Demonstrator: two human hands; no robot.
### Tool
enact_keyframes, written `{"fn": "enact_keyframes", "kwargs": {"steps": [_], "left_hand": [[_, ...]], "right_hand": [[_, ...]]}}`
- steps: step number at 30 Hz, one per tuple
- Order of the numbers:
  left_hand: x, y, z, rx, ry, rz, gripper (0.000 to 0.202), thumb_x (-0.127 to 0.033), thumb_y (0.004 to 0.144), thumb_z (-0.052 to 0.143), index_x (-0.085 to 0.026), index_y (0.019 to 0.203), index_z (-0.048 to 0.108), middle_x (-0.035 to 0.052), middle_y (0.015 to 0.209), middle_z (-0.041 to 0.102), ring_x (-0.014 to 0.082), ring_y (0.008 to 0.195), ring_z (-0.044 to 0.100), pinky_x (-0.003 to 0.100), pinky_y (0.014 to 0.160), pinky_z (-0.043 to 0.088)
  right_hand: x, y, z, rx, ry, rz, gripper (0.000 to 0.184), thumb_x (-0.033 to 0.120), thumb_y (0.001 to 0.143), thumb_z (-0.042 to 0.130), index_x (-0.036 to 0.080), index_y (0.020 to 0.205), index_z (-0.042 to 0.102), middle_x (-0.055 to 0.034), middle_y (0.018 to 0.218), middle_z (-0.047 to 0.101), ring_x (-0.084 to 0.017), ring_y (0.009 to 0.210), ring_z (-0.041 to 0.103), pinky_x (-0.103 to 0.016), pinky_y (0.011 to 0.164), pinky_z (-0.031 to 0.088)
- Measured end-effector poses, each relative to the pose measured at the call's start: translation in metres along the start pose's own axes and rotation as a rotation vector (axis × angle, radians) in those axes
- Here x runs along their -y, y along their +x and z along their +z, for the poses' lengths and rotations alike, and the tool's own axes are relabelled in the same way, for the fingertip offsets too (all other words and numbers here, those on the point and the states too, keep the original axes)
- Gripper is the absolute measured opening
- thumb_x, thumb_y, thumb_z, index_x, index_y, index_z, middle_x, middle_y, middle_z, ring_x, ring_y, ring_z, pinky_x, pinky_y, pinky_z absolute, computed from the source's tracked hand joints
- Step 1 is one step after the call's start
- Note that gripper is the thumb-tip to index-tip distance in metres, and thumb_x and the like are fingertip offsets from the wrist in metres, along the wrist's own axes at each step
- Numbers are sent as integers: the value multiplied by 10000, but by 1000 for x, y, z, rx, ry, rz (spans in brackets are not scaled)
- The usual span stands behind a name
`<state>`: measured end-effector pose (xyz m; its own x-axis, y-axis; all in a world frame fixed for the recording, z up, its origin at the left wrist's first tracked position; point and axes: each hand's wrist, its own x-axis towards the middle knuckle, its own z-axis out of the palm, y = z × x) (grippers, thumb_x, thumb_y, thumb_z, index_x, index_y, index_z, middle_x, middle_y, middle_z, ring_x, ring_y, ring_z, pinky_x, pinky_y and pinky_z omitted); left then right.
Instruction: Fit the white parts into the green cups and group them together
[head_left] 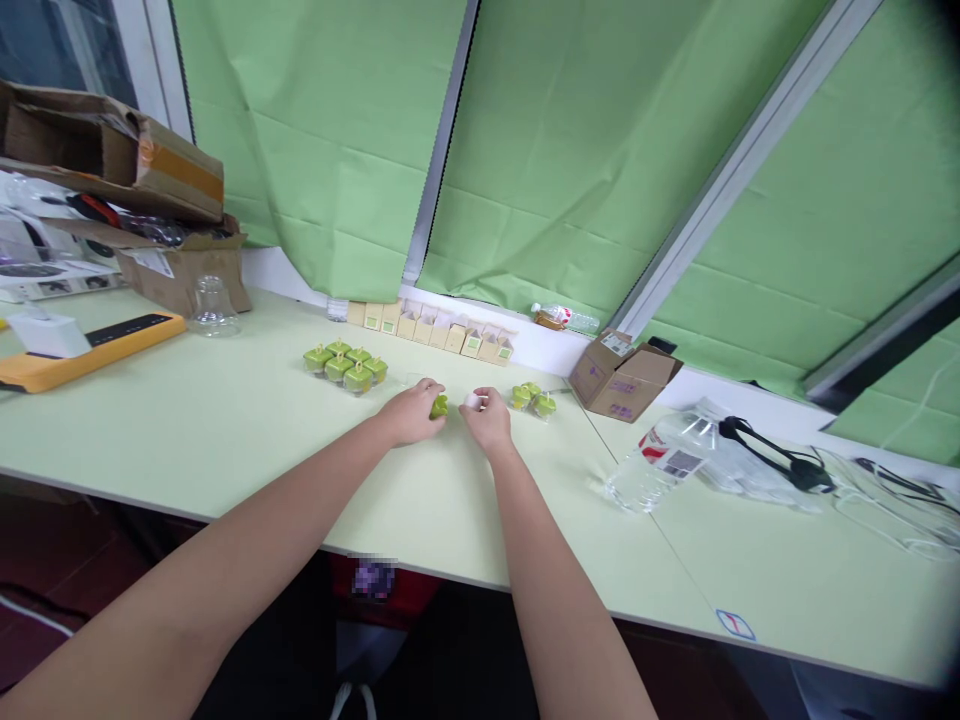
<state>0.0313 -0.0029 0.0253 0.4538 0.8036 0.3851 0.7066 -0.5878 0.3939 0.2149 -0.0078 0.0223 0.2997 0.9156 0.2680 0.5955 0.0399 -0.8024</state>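
Note:
My left hand [411,413] is over the middle of the table, its fingers closed around a green popsicle-mould lid [439,406]. Just to the right, my right hand [489,420] pinches a small white piece [473,401] whose kind I cannot make out. A narrow gap separates the two hands. Beyond the left hand stands a group of clear popsicle moulds with green lids [345,366]. A smaller group of the same lidded moulds [533,399] stands close to the right of my right hand.
Small cardboard boxes [439,328] line the wall. An open carton [624,378] and a large water bottle [664,462] stand right, beside headphones [780,458] and cables. At left are a glass jar [214,308], a yellow power strip [135,338] and stacked cartons [184,275].

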Motion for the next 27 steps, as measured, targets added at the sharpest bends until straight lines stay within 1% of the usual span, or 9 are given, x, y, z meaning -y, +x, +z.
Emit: {"fn": "enact_keyframes", "kwargs": {"steps": [2, 5, 9, 11, 14, 17, 20, 23, 27], "left_hand": [[2, 1, 3, 17, 15, -2, 562, -379, 830, 550, -181, 1351, 481, 135, 1332, 549, 285, 1113, 612, 364, 903, 493], [5, 2, 6, 29, 18, -2, 535, -357, 838, 546, -193, 1343, 481, 128, 1252, 606, 285, 1082, 622, 370, 890, 494], [6, 3, 7, 5, -22, 10, 515, -337, 814, 589, -196, 1303, 513, 120, 1232, 613, 281, 1090, 614, 366, 896, 493], [5, 4, 7, -42, -64, 3, 496, -319, 799, 614, -204, 1275, 531, 112, 1224, 609, 267, 1063, 621, 355, 879, 501], [2, 6, 6, -133, -146, -18, 449, -279, 781, 640, -216, 1218, 558, 98, 1211, 600, 229, 987, 635, 326, 835, 513], [1, 8, 5, -208, -207, -22, 436, -248, 768, 648, -218, 1194, 562, 88, 1181, 602, 200, 907, 631, 315, 806, 511], [-1, 9, 3, -228, -232, -14, 413, -240, 767, 643, -224, 1172, 564, 62, 1040, 638, 189, 824, 618, 309, 750, 498], [-3, 7, 2, -202, -271, -23, 390, -244, 781, 630, -243, 1165, 559, 20, 875, 653, 178, 748, 609, 284, 679, 475], [-5, 6, 1, -196, -307, -47, 390, -259, 784, 629, -251, 1168, 561, 0, 803, 657, 169, 710, 608, 263, 642, 452]], "right_hand": [[1, -1, 1, 12, 3, -21, 380, 318, 644, 654, 247, 1010, 578, 0, 888, 652, -168, 759, 610, -290, 708, 472], [2, -3, 3, 39, 11, -40, 368, 307, 645, 649, 250, 1003, 580, 8, 883, 654, -160, 735, 602, -292, 713, 477], [2, -3, 6, 47, 34, -31, 363, 310, 647, 659, 252, 997, 586, 4, 903, 651, -157, 729, 607, -302, 719, 496], [3, -3, 6, 40, 115, -1, 371, 324, 652, 668, 251, 1005, 581, -1, 926, 648, -153, 719, 620, -303, 705, 515], [6, -2, 7, 56, 333, 64, 396, 340, 658, 676, 245, 1022, 552, -4, 948, 640, -137, 659, 637, -296, 645, 541], [9, -2, 6, 76, 486, 102, 415, 313, 635, 697, 235, 1012, 540, 10, 887, 637, -130, 624, 643, -290, 629, 553], [11, -2, 5, 66, 530, 114, 409, 283, 615, 714, 230, 989, 557, 29, 806, 637, -123, 615, 638, -287, 652, 554], [11, -2, 5, 63, 572, 136, 384, 271, 616, 714, 227, 968, 567, 36, 748, 632, -126, 623, 637, -284, 663, 554], [15, -4, 4, 72, 586, 157, 376, 282, 632, 709, 227, 973, 561, 27, 759, 637, -137, 654, 646, -275, 631, 550]]}}
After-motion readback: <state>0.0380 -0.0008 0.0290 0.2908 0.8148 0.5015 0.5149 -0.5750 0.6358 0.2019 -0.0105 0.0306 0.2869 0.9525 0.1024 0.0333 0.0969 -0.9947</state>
